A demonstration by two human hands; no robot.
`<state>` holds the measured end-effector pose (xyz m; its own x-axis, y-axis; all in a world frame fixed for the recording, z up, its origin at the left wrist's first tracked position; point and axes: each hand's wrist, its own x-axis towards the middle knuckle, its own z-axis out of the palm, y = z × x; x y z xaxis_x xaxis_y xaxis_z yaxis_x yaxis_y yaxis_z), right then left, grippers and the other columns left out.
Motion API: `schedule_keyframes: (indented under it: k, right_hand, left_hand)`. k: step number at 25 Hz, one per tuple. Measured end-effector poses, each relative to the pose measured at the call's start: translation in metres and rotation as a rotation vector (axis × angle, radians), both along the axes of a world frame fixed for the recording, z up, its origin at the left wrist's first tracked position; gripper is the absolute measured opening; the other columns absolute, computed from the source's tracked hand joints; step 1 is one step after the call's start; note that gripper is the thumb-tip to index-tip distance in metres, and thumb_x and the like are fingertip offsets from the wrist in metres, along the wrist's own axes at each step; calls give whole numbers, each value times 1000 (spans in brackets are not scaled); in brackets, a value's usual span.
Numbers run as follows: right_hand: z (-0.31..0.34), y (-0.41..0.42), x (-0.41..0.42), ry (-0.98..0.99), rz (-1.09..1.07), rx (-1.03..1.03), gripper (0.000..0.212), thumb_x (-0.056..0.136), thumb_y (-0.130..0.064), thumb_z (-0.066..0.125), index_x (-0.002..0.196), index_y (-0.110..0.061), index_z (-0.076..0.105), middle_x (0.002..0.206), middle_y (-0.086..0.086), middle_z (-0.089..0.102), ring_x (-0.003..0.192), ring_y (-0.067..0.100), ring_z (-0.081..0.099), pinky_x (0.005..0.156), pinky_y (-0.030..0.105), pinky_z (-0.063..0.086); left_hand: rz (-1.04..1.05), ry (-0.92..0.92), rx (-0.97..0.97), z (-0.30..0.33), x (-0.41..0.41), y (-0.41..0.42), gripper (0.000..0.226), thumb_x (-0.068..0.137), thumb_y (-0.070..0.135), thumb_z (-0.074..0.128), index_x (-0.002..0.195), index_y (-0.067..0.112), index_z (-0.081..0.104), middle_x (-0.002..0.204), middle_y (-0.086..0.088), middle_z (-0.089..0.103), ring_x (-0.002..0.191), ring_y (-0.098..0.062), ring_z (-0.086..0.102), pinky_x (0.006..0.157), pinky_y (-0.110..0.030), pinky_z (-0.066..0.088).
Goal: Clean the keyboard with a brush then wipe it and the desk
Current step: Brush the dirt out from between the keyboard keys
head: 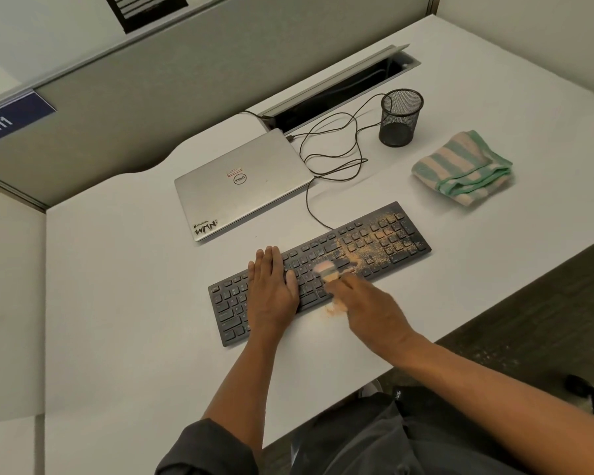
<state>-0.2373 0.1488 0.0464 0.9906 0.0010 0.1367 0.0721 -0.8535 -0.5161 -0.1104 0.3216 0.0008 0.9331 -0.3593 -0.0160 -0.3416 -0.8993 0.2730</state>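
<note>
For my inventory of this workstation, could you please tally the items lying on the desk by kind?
Keyboard: 1
Closed laptop: 1
Mesh pen cup: 1
Striped folded cloth: 1
Brush, blurred, held in the right hand over the keys: 1
Total: 5

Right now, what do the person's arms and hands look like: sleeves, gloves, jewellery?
Both hands are bare: no gloves, rings or watch visible on the left hand or the right hand, which is motion-blurred. Forearms are uncovered. A dark grey sleeve shows at the left arm near the elbow; the right arm's sleeve is out of frame.
</note>
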Motion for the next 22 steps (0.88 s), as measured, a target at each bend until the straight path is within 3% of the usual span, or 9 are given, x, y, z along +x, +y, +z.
schedule_keyframes:
  k: [2, 4, 7, 8, 10, 11, 14, 17, 22]
  right_hand:
    - [5, -13, 3, 8, -109, 4, 25, 95, -8, 55, 119, -13, 62, 108, 8, 63, 82, 25, 63, 56, 31, 54]
    - [17, -21, 12, -15, -86, 76, 22, 97, -8, 58, 117, -14, 63, 108, 5, 66, 86, 21, 64, 64, 33, 56]
    - [48, -24, 46, 40, 14, 266, 13, 100, -17, 57, 108, -16, 68, 90, -18, 64, 73, -4, 60, 64, 12, 45]
    - [54, -25, 63, 77, 16, 291, 12, 101, -20, 56, 99, -17, 67, 81, -20, 62, 66, -3, 59, 60, 13, 43]
    - [58, -27, 94, 122, -45, 290, 22, 100, -25, 50, 82, -18, 61, 74, -8, 65, 65, 7, 61, 61, 35, 52]
    - [58, -26, 104, 149, -71, 279, 24, 98, -25, 47, 78, -17, 58, 74, -3, 66, 68, 15, 63, 65, 40, 53]
    - [59, -23, 120, 293, -90, 189, 29, 96, -20, 44, 71, -12, 55, 73, 4, 65, 72, 25, 63, 68, 36, 52]
    - [70, -19, 132, 430, -75, 58, 30, 98, -19, 44, 78, -3, 60, 74, 11, 68, 70, 27, 64, 74, 36, 54]
    - [73, -10, 135, 293, -59, 147, 25, 97, -21, 45, 83, -5, 59, 79, 10, 69, 79, 28, 65, 72, 37, 50]
  left_hand:
    - [2, 4, 4, 0, 0, 0, 75, 97, 45, 11, 161, 8, 19, 167, -11, 21, 156, -24, 8, 127, -36, -4]
    - [1, 7, 7, 1, -1, 0, 74, 97, 45, 11, 161, 8, 18, 167, -11, 20, 157, -24, 8, 127, -35, -4]
    - [5, 9, 6, 3, -1, 0, 71, 99, 43, 14, 161, 8, 18, 167, -12, 21, 157, -24, 8, 127, -35, -4]
    - [5, 9, 9, 3, -2, 0, 70, 100, 42, 15, 161, 8, 18, 167, -12, 20, 157, -24, 8, 127, -35, -4]
    - [2, 7, 11, 3, -2, 0, 69, 101, 41, 17, 161, 7, 17, 167, -13, 21, 156, -25, 9, 127, -36, -3]
    - [3, 6, 10, 3, -2, 0, 69, 101, 41, 16, 161, 7, 18, 167, -13, 22, 156, -25, 10, 128, -37, -2]
    - [-1, 3, 14, 3, -1, 0, 73, 99, 44, 11, 161, 7, 19, 166, -13, 24, 156, -26, 12, 128, -38, -1]
    - [1, -5, -2, 1, -1, 0, 74, 97, 44, 11, 161, 7, 19, 166, -13, 24, 156, -26, 12, 127, -37, -3]
    - [0, -12, -25, 1, -1, 1, 77, 95, 46, 8, 160, 6, 21, 166, -12, 25, 155, -27, 13, 128, -37, -2]
